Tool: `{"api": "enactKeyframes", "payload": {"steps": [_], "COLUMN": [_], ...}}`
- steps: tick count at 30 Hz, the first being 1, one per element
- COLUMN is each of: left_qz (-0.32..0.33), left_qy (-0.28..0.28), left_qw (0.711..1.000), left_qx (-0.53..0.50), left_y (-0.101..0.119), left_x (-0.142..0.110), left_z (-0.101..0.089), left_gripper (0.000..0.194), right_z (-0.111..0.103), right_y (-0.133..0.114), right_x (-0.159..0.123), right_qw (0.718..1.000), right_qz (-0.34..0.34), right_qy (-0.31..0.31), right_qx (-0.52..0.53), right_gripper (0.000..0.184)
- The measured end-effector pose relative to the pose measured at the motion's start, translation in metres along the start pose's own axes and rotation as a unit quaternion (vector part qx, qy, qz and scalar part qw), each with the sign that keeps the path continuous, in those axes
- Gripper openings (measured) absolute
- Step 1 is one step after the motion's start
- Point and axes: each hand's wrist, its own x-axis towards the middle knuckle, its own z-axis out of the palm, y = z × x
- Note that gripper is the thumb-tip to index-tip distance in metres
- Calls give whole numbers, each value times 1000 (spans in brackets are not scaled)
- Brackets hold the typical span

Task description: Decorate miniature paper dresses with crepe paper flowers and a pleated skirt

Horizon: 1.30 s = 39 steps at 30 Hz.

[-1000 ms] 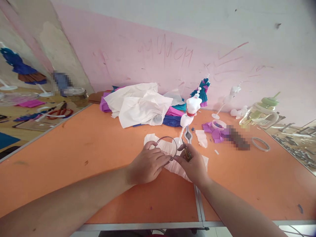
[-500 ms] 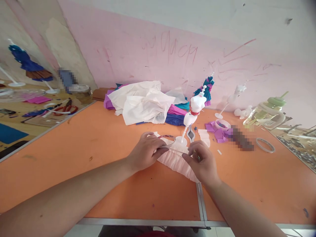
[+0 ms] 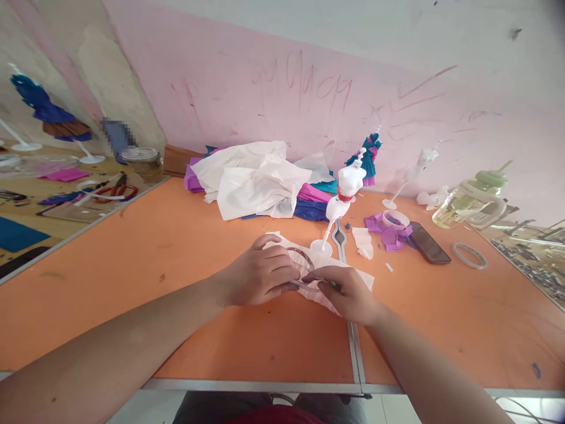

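Observation:
My left hand [image 3: 262, 272] is closed around a roll of clear tape [image 3: 301, 254] with a reddish inner ring. Between the fingers of my right hand [image 3: 346, 291] is a thin metal tool [image 3: 324, 278]; its exact kind is hard to make out. Its tip lies close to my left fingertips, where a narrow strip of tape [image 3: 308, 287] curves below the roll. Under both hands lies a gathered piece of white crepe paper [image 3: 362, 280], partly covered by them. Just behind stands a white mini mannequin [image 3: 350, 179] with a red band at its waist.
A heap of white crepe paper [image 3: 260, 182] over coloured sheets lies at the back. To the right are purple paper scraps [image 3: 395, 240], a phone [image 3: 429, 242], another tape ring [image 3: 469, 256] and a bottle [image 3: 470, 203]. Pliers [image 3: 117, 189] lie on the left table.
The stretched tape strip between my hands is now slack and curved. My right hand has moved left toward my left hand, bringing the metal tool to the tape.

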Motion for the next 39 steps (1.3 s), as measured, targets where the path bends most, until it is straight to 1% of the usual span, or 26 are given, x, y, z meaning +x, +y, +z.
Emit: {"api": "enactKeyframes", "payload": {"steps": [1, 2, 3, 4, 5, 6, 7, 8, 9, 10, 11, 12, 13, 15, 18, 20, 23, 26, 30, 32, 35, 37, 39], "left_qz": [-5, -18, -43, -86, -144, -213, -280, -333, -362, -373, -374, -373, -374, -378, -377, -395, -442, -463, -462, -456, -458, -466, -473], "left_qy": [16, 38, 72, 115, 147, 159, 144, 111, 68, 33, 12, 8, 9, 15, 16, 20, 58, 83, 83, 79, 77, 80, 92], "left_qw": [1000, 999, 995, 987, 973, 951, 920, 880, 835, 792, 761, 746, 743, 750, 751, 741, 714, 700, 704, 718, 740, 737, 722], "left_qx": [-17, -35, -53, -74, -107, -159, -233, -321, -409, -482, -530, -552, -555, -542, -541, -543, -540, -537, -533, -520, -487, -482, -497], "left_y": [0, 0, 1, 3, 6, 9, 12, 16, 19, 22, 24, 26, 28, 31, 33, 33, 30, 25, 23, 23, 23, 22, 22], "left_x": [-1, -2, -2, -3, -3, -2, -1, 1, 2, 4, 6, 7, 8, 10, 10, 10, 10, 9, 8, 9, 10, 10, 11], "left_z": [2, 3, 5, 7, 9, 10, 11, 11, 11, 10, 10, 9, 9, 9, 11, 14, 18, 19, 17, 16, 16, 17, 18], "left_gripper": [9, 12, 21, 33, 44, 51, 54, 54, 52, 52, 52, 51, 50, 46, 47, 47, 48, 51, 51, 49, 44, 43, 45], "right_z": [0, 0, 0, 0, 1, 3, 5, 7, 10, 12, 14, 16, 18, 19, 20, 20, 21, 22, 23, 23, 24, 25, 27], "right_y": [1, 2, 3, 3, 4, 5, 5, 6, 6, 7, 7, 7, 6, 5, 3, 1, -2, -4, -2, -1, -1, -4, -7], "right_x": [1, 1, 1, 0, 0, -1, -1, -1, -1, -1, 0, 1, 2, 4, 6, 6, 5, 5, 8, 10, 11, 10, 9], "right_qw": [1000, 1000, 999, 998, 996, 994, 991, 989, 987, 986, 985, 984, 983, 980, 980, 979, 973, 972, 967, 966, 964, 962, 963], "right_qz": [13, 24, 34, 44, 55, 64, 66, 63, 55, 46, 37, 35, 39, 53, 66, 77, 108, 133, 184, 196, 186, 183, 189], "right_qy": [3, 9, 22, 40, 64, 90, 113, 132, 145, 155, 164, 172, 179, 188, 180, 182, 191, 181, 162, 148, 147, 152, 141], "right_qx": [-1, -1, 0, 1, 4, 10, 19, 29, 38, 42, 42, 37, 32, 35, 52, 54, 72, 71, 70, 84, 123, 135, 134], "right_gripper": [31, 28, 24, 22, 19, 18, 17, 17, 16, 16, 15, 15, 14, 14, 11, 13, 28, 26, 23, 21, 20, 21, 22]}}
